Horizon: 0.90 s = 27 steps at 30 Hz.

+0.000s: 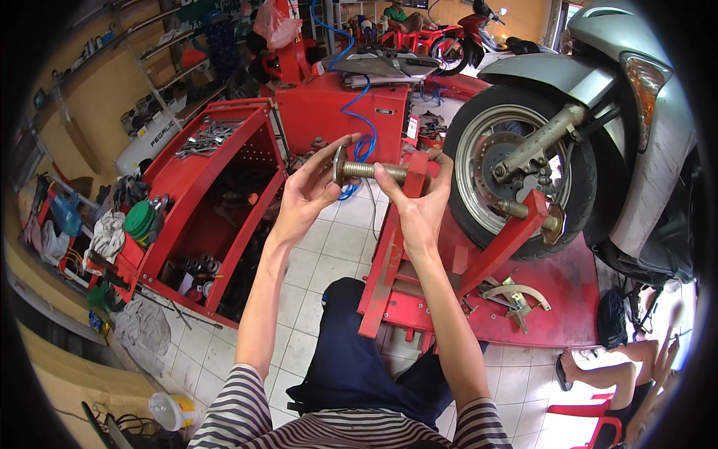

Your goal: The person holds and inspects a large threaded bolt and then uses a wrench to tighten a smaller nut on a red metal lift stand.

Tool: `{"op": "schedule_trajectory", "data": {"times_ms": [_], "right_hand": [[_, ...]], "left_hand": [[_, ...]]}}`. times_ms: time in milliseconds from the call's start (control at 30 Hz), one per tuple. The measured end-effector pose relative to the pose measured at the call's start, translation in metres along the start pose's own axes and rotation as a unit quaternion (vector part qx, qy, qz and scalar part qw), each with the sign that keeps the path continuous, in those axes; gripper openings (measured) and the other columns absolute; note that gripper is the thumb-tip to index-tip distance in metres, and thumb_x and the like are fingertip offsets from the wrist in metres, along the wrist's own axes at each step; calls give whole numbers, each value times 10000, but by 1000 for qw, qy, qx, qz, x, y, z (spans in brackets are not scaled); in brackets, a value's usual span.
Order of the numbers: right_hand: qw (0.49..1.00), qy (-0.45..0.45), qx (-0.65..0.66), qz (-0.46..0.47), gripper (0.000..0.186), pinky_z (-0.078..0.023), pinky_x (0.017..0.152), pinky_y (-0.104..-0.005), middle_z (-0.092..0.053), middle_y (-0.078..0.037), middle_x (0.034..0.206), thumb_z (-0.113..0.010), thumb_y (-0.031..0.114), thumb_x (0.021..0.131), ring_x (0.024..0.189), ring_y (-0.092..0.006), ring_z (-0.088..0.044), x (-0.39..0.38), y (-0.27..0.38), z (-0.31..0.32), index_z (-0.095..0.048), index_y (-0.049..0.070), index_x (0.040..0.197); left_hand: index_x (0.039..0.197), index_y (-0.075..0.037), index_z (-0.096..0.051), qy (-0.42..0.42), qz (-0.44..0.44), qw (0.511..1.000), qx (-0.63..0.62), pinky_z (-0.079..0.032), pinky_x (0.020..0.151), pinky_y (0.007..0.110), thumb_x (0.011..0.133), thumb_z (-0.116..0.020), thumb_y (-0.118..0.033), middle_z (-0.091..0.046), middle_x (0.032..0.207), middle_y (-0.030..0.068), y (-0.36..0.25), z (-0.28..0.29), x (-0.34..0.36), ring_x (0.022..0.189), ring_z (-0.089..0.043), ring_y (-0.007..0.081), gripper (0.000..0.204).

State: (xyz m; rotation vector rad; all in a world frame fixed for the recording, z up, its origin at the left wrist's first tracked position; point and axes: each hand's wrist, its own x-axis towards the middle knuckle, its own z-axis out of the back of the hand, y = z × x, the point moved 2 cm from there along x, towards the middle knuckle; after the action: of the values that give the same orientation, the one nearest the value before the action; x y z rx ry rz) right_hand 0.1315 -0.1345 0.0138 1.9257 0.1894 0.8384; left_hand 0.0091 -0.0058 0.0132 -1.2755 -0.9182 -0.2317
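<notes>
Evidently both of my hands are at the threaded bolt [366,171], in front of me, which runs level from a round metal disc [339,166] at its left end to a red upright [416,173] at its right. Left hand [305,194]: cupped about the disc, fingers above, thumb below; I cannot tell whether it is clamped there or only lightly touching. Right hand [419,213]: thumb laid against the threads near the upright, fingers passing round the upright's far side. Those fingertips are partly hidden, so how tight my hold is I cannot tell.

To the right, a second threaded bolt [512,209] sits in another red upright [516,232], beside the front wheel [486,168] of a grey scooter [636,150]. Near side of the wheel, on the red platform [553,299], lies a metal tool [516,301] with a curved arm.

To the left, a red tool cart [224,161], wrenches [212,138] heaped on top. Left of it, a green tub [139,219]; near left, a white bucket [168,411]. Farther off, a coiled blue hose [364,142] hangs beyond the bolt; at the far side stands a red motorcycle [479,37]. Near right, a seated person's bare legs [617,370]. Pale tiles [325,239] underfoot.
</notes>
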Motion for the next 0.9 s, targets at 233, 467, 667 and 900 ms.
{"op": "schedule_trajectory", "data": {"times_ms": [233, 467, 667, 900], "right_hand": [[994, 73, 67, 43, 676, -533, 845, -314, -708, -156, 957, -871, 85, 763, 909, -199, -693, 4, 10, -2, -389, 30, 1235], [999, 15, 33, 13, 653, -534, 847, -324, -707, -162, 982, -873, 112, 765, 924, -199, -686, 2, 4, -3, -377, 38, 1183], [999, 47, 13, 6, 650, -534, 846, -338, -705, -168, 976, -875, 121, 764, 953, -195, -672, 3, 8, -2, -372, 51, 1169], [998, 38, 55, 9, 653, -539, 818, -322, -699, -156, 965, -878, 116, 759, 957, -192, -669, 2, 6, -4, -377, 49, 1172]], "left_hand": [[1464, 14, -429, 20, 50, 998, 17, -527, 910, 349, 937, -674, -395, -602, 1323, 174, -7, 6, 1, 1075, -641, 209, 712], [1479, 29, -389, 19, 67, 997, 13, -551, 933, 374, 975, -613, -408, -532, 1424, 173, 0, 0, 4, 1278, -550, 266, 704], [1474, 38, -393, 44, 76, 996, -8, -569, 807, 337, 972, -615, -422, -554, 1365, 170, -4, 6, 4, 983, -686, 223, 716], [1464, 12, -431, 7, 89, 996, 13, -540, 739, 294, 966, -619, -420, -630, 1155, 123, 5, 11, 4, 833, -686, 206, 686]]}}
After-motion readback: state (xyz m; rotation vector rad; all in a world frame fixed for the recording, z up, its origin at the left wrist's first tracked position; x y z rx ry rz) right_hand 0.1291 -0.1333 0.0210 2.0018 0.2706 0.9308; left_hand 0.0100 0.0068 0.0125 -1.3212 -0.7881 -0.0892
